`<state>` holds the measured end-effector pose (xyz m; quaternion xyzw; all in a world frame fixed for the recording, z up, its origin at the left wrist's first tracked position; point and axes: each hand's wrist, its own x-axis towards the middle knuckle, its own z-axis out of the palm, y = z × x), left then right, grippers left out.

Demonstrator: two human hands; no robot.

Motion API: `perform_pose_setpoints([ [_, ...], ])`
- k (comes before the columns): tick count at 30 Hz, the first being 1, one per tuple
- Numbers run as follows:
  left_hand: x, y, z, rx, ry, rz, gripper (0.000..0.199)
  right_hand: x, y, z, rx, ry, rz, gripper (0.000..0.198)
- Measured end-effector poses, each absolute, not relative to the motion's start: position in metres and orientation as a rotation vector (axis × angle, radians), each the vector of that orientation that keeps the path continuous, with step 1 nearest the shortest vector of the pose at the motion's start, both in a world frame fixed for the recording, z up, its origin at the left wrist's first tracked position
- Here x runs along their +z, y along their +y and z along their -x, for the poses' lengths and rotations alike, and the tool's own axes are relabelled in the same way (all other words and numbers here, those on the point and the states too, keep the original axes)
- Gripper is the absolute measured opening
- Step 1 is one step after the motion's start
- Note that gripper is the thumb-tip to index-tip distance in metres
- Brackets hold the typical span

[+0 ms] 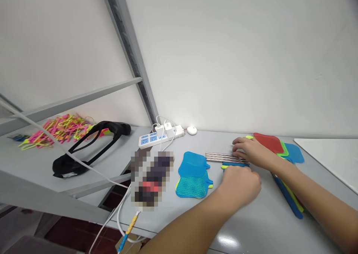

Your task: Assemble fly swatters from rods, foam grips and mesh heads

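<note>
My left hand (pixel 242 183) is closed in a fist, back upward, just in front of the blue and yellow-green plastic handles (pixel 235 164). Its fingers face away, so whatever they grip is hidden. Beyond it, my right hand (pixel 247 149) reaches over the right end of a row of thin metal rods (pixel 220 157), fingers apart and touching them. Left of the hands lie a blue fly swatter head (pixel 192 163) and a blue one overlapping yellow-green (pixel 192 187). Under and behind my right forearm lie red (pixel 270 143), green and blue swatter heads, with long handles (pixel 288 198) nearer me.
A white power strip (pixel 145 141) with plugged chargers and a round white case (pixel 191 130) sit near the wall. A blurred-out item (pixel 152 183) with a cable lies left. The side shelf holds a black headset (pixel 97 146) and colourful straps (pixel 64 129). A white board (pixel 332 157) lies right.
</note>
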<state>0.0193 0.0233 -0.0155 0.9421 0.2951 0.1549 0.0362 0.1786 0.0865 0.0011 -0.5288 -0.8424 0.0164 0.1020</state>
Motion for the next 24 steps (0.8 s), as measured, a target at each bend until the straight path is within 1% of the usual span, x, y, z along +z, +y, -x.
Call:
perform_pose_setpoints([
  [7,-0.027,0.025,-0.023,0.481,0.812,-2.892,0.016,-0.013,0.102,-0.180,0.124,-2.534,1.521,0.025],
  [12,-0.022,0.025,-0.020,0.499,0.833,-2.902,0.015,-0.007,0.093,-0.188,0.033,-2.371,1.609,0.026],
  [15,-0.012,0.030,-0.012,0.501,0.879,-2.907,0.018,0.008,0.071,-0.200,0.066,-2.046,1.605,0.024],
  [19,0.001,0.042,-0.002,0.459,0.907,-2.912,0.027,0.027,0.035,-0.220,0.200,-1.375,1.563,0.026],
  [22,0.006,0.048,0.002,0.387,0.889,-2.903,0.028,0.032,0.026,-0.234,0.396,-0.937,1.279,0.023],
  [24,0.006,0.048,0.001,0.340,0.863,-2.892,0.028,0.031,0.029,-0.240,0.536,-0.767,1.052,0.020],
])
